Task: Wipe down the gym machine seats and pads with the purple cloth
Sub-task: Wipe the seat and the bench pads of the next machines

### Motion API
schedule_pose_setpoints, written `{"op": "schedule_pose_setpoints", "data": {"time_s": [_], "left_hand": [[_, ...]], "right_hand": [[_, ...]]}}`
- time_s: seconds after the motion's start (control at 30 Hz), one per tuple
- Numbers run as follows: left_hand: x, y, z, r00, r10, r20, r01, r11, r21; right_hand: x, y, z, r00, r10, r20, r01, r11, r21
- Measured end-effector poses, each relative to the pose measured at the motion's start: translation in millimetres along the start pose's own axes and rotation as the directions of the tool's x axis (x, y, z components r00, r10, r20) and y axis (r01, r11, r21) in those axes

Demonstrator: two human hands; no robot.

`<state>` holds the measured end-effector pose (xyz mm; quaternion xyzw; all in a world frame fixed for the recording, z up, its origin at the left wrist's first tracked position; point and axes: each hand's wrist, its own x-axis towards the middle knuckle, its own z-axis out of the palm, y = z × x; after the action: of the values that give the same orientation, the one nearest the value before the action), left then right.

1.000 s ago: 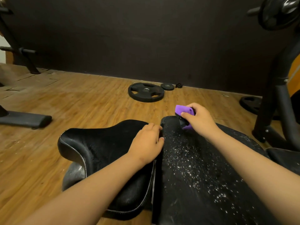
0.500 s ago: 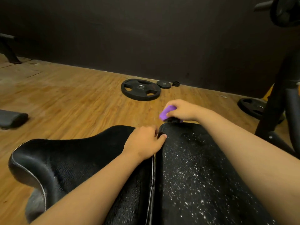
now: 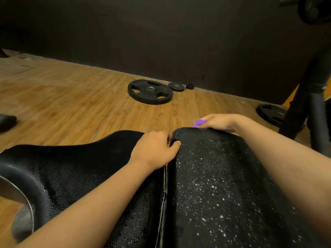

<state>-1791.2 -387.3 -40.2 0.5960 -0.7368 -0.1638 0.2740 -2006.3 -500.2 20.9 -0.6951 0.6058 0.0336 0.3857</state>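
Cloth: the purple cloth (image 3: 198, 123) sits at the far edge of the speckled pad (image 3: 223, 185), centre right of the frame, only a corner showing.
Right hand: the right hand (image 3: 220, 122) has its fingers clenched around the cloth, pressing it to that edge.
Left hand: the left hand (image 3: 154, 149) curls its fingers into the gap between the 2 pads, thumb on the speckled pad's corner, grasping it.
Surface: the speckled pad is black with white flecks; the seat (image 3: 71, 167) at lower left is glossy black with pale piping.
Floor: wood planks (image 3: 71, 104) with a big weight plate (image 3: 150, 91), a small plate (image 3: 176, 86) and a clip (image 3: 189, 86) at upper centre.
Wall: dark wall (image 3: 161, 33) across the top.
Right edge: a black machine frame (image 3: 308, 97) beside another plate (image 3: 270, 113).
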Motion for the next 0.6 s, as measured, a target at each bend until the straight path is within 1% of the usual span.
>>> {"op": "schedule_pose_setpoints", "data": {"time_s": [0.07,0.13,0.2,0.23,0.3,0.43,0.53,0.6], "left_hand": [[0.9,-0.2,0.9,1.000,0.007,-0.007,-0.007,1.000,0.001],[1.2,-0.1,0.8,1.000,0.013,-0.004,-0.013,1.000,-0.001],[1.5,0.2,0.7,1.000,0.020,-0.003,-0.020,1.000,0.005],[1.4,0.0,0.5,1.000,0.021,-0.003,-0.021,1.000,0.005],[0.9,-0.6,-0.3,1.000,0.019,-0.001,-0.019,1.000,-0.002],[0.7,-1.9,-0.8,1.000,0.007,0.009,-0.007,1.000,-0.009],[0.3,-1.5,-1.0,1.000,0.008,0.009,-0.008,1.000,-0.014],[0.1,-2.0,-1.4,1.000,0.008,0.012,-0.008,1.000,-0.024]], "right_hand": [[-1.5,-1.9,-0.2,1.000,-0.030,0.007,0.030,1.000,0.007],[0.3,-19.0,5.8,0.994,-0.109,-0.006,0.109,0.994,-0.015],[2.6,-40.4,14.5,0.982,-0.191,-0.010,0.190,0.979,-0.067],[3.8,-47.7,18.0,0.978,-0.208,0.000,0.207,0.974,-0.095],[2.9,-51.8,20.9,0.975,-0.221,0.015,0.221,0.969,-0.110],[-7.0,-27.6,12.5,0.974,-0.228,-0.001,0.228,0.974,-0.020],[-16.0,-3.7,-3.5,0.980,-0.197,-0.010,0.197,0.980,-0.020],[-25.5,18.2,-14.8,0.988,-0.153,-0.020,0.153,0.988,-0.006]]}}
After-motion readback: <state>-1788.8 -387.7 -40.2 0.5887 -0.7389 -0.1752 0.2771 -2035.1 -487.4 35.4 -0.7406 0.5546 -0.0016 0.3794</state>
